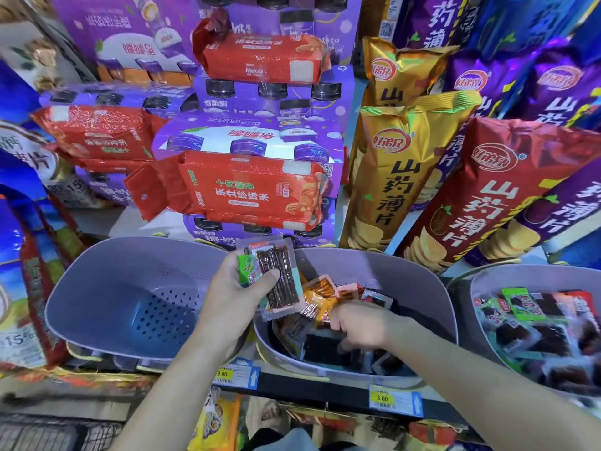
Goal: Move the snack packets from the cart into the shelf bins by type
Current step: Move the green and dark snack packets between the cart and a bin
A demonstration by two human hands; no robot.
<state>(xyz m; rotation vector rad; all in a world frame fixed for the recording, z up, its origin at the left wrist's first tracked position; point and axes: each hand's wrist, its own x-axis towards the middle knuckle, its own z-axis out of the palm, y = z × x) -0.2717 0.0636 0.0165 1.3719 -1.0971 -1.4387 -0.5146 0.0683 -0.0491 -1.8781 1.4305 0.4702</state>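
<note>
Right hand (361, 320), frame centre, digs into the part-filled middle bin (406, 275); I cannot tell its grip. Left hand (237, 284) pinches snack packets (286, 288) just above. Left bin (107, 288) holds nothing: sorting looks partway.

We find three bins side by side on the shelf (309, 387): left bin (107, 288), middle bin (409, 288), right bin (487, 281), rims apparently touching.
</note>
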